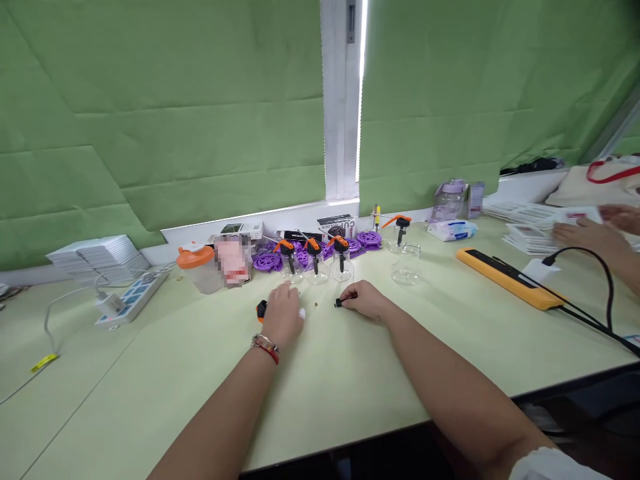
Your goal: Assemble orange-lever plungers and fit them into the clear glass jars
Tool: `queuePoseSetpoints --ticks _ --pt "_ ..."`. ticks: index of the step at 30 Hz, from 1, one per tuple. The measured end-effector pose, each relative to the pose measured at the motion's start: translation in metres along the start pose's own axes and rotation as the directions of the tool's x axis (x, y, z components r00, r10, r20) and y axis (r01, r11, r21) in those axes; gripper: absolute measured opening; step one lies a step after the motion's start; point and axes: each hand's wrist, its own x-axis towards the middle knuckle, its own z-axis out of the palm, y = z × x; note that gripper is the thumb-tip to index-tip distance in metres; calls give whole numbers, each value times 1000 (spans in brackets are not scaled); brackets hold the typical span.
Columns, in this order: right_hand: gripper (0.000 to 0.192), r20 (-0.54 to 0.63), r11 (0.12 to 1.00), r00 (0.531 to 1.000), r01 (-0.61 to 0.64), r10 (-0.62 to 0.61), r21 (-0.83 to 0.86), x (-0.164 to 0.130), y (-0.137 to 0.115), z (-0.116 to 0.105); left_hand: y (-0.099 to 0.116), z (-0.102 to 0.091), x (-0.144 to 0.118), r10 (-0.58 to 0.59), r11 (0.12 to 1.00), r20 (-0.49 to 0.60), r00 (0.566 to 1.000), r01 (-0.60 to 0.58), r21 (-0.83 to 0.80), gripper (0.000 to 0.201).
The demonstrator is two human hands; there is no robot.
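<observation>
My left hand [283, 312] rests low over the table, its fingers curled around a black-and-orange bottle top [261, 311] that sticks out on its left side. Its fingertips are partly hidden, and something white covers part of the thumb. To the right, my right hand [365, 299] pinches a small black part [339, 303] just above the tabletop. A tiny brown bit [316, 304] lies between the two hands. Just beyond them stand three clear glass bottles [342, 271] with black-and-orange tops. Another topped bottle [400, 233] stands farther right, beside an open glass jar [406, 272].
Purple plastic pieces [269, 262] and boxes line the wall. At left are an orange-lidded jug [203, 270], a power strip [135, 298] and stacked white sheets [100, 257]. At right lie a wipes pack [452, 230], a yellow power strip [510, 279] and another person's hand [583, 235].
</observation>
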Motion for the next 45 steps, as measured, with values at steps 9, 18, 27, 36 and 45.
queuePoseSetpoints --ticks 9,18,27,36,45 --pt "17 -11 994 1000 -15 17 109 2 2 1 30 19 30 70 997 425 903 -73 -8 32" --pt "16 -6 992 1000 -10 11 124 3 0 -1 34 10 15 121 988 456 882 -154 34 24" --pt "16 8 988 1000 -6 5 155 2 0 -3 65 15 20 209 973 299 931 -230 35 30" --pt "17 22 988 1000 -3 -1 155 3 4 -12 67 39 34 258 964 243 935 -264 -6 26" --pt "16 13 999 1000 22 -22 -25 6 9 -22 64 35 33 250 966 200 947 -258 14 25"
